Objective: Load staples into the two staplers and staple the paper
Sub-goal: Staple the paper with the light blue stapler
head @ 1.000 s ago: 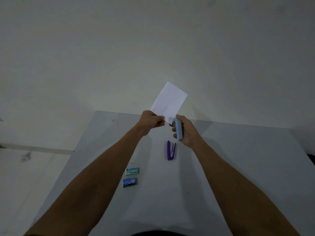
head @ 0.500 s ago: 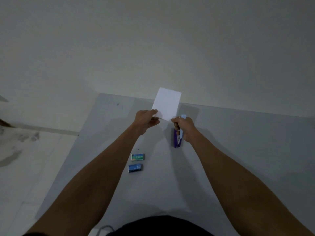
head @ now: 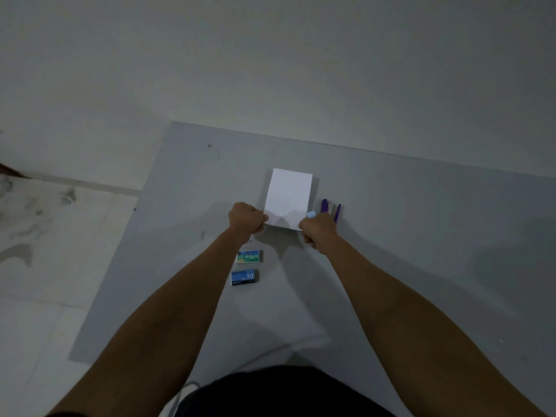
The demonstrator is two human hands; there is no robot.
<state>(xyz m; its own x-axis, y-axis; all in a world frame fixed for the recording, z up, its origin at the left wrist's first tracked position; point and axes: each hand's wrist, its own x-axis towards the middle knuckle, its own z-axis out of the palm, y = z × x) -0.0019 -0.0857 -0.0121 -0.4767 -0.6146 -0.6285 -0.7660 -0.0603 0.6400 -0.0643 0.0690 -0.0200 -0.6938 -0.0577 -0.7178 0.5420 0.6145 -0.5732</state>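
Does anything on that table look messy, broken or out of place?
Only one thing: the purple stapler lies splayed open on the table, beside the paper. The two staple boxes sit closed; nothing looks spilled or damaged.

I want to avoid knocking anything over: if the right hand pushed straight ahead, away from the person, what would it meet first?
Probably the purple stapler, lying just beyond the right hand; depth is unclear, since the hand may be above it.

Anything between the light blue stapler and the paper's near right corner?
Nothing visible. The right hand holds the light blue stapler right at the white paper sheet, near its right corner; the left hand pinches the other corner.
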